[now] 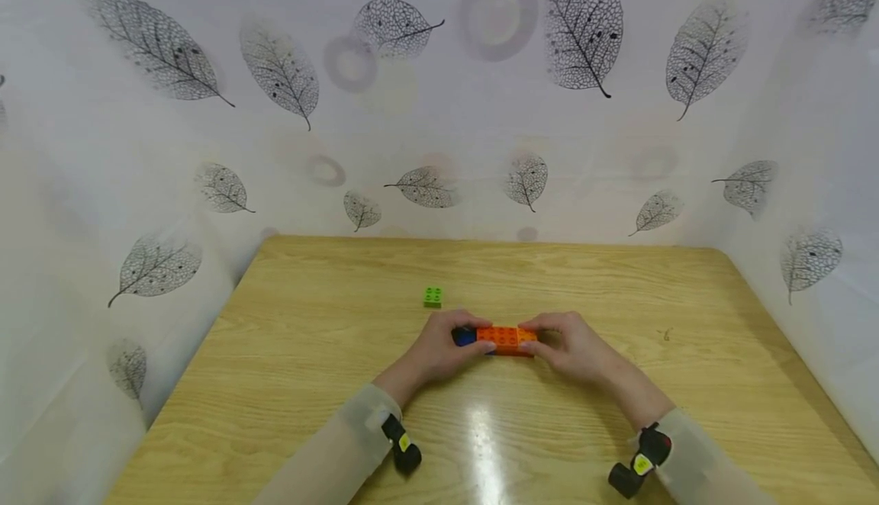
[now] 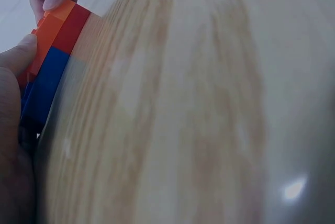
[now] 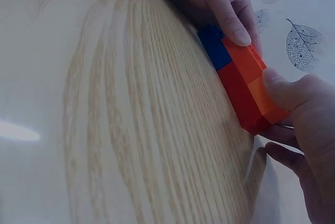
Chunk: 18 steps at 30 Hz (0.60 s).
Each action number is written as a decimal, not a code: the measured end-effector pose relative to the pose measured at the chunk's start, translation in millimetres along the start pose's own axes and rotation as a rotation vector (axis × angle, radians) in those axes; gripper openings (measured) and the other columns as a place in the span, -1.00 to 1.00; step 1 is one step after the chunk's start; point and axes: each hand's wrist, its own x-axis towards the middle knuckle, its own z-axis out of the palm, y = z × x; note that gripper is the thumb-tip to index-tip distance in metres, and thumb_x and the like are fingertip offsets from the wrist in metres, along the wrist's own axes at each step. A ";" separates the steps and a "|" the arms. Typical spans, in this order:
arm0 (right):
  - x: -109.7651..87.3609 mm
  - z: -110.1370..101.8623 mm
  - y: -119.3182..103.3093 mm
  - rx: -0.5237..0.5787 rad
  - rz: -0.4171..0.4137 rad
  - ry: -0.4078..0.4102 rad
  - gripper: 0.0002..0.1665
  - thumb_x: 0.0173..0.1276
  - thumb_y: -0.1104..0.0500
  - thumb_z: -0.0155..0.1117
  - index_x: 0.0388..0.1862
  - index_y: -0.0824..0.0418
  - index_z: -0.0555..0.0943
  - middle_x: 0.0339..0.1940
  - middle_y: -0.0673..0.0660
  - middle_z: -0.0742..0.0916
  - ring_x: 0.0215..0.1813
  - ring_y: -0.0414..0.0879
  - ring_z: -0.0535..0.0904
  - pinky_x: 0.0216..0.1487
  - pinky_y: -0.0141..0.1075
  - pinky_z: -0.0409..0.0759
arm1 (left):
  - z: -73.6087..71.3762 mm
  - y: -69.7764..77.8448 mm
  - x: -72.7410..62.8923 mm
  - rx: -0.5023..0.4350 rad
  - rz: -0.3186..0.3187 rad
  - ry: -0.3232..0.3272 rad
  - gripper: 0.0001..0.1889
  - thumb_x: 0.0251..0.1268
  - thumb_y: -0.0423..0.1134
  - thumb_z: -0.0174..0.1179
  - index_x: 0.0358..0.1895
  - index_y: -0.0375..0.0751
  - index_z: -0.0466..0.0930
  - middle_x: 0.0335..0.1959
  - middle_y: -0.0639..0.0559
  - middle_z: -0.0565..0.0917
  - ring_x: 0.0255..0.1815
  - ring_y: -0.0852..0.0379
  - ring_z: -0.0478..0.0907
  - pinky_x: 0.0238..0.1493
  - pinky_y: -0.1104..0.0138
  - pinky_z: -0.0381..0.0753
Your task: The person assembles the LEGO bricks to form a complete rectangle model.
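A short block of joined toy bricks lies at the middle of the table, held from both ends. Its lower layer is a blue brick [image 2: 49, 85] and a red brick [image 3: 238, 96]; over them are a deep orange brick [image 1: 497, 336] and, at the right end, a lighter orange brick [image 3: 264, 97]. My left hand [image 1: 442, 346] pinches the deep orange brick, thumb on the near side and fingers beyond. With thumb and fingers, my right hand [image 1: 575, 346] grips the lighter orange brick. Something dark at the block's left end is mostly hidden by the left hand.
Behind the left hand, a small green brick [image 1: 433, 297] stands alone, studs up. The wooden table [image 1: 330, 284] ends at the back and sides against a white leaf-print cloth [image 1: 439, 123]. Each sleeved wrist carries a small black camera.
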 end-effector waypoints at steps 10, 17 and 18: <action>1.8 0.3 0.1 0.013 0.031 -0.021 -0.72 0.47 0.12 0.49 0.10 0.14 0.80 0.06 0.01 0.81 0.16 0.02 0.71 0.26 0.11 0.61 | -0.2 -0.5 -1.3 0.011 -0.003 -0.001 -0.61 0.38 0.01 0.48 0.18 -0.04 0.79 0.04 0.22 0.75 0.14 0.24 0.62 0.33 0.18 0.53; 1.7 -0.5 -0.4 0.008 0.035 -0.025 -0.69 0.49 0.10 0.47 0.14 0.17 0.78 0.05 -0.01 0.81 0.13 -0.03 0.72 0.22 0.07 0.65 | -1.6 -0.6 -0.3 0.014 -0.038 -0.016 -0.57 0.38 0.08 0.46 0.20 -0.02 0.78 0.07 0.25 0.73 0.16 0.25 0.61 0.34 0.16 0.51; 1.5 -0.2 -0.7 0.007 0.034 -0.021 -0.69 0.49 0.10 0.47 0.14 0.17 0.78 0.05 -0.01 0.81 0.12 -0.04 0.72 0.21 0.06 0.65 | -2.2 0.1 -0.2 0.016 -0.042 -0.020 -0.57 0.38 0.08 0.46 0.20 -0.02 0.78 0.07 0.25 0.73 0.16 0.25 0.61 0.34 0.16 0.51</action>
